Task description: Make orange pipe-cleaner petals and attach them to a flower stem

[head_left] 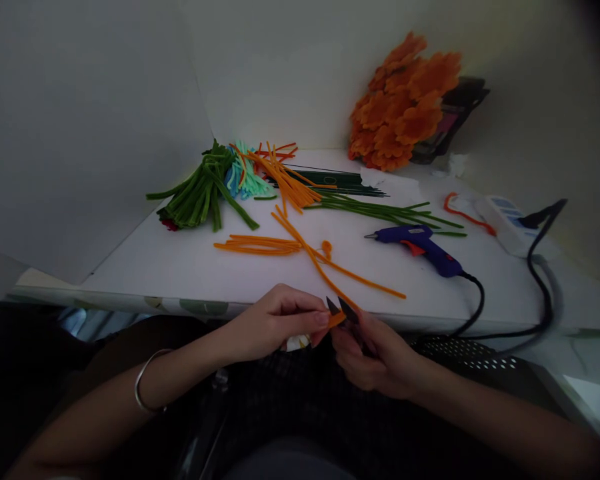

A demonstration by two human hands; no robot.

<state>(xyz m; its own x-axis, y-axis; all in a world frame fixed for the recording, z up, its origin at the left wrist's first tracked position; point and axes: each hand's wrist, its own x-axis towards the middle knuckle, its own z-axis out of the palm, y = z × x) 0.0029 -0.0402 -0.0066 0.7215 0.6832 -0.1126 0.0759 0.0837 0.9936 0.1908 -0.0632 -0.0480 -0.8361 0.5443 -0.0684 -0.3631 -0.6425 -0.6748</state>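
Note:
My left hand (290,317), with a metal bangle on its wrist, is closed in a pinch on a short piece of orange pipe cleaner (337,319). Scissors (349,311) are in my closed right hand (375,353), their dark blades parted beside the orange piece. Both hands meet at the table's front edge. Just beyond them, longer orange pipe cleaners (307,250) lie crossed on the white table (190,267). A small orange coil (327,248) lies near the crossing. The scissors' handles are mostly hidden by my right hand.
A blue glue gun (420,247) lies at the right, its black cord (543,287) running to a white power strip (515,223). Behind are green pipe cleaners (195,197), pale blue ones (247,175), dark stems (330,181) and a bunch of orange flowers (400,107).

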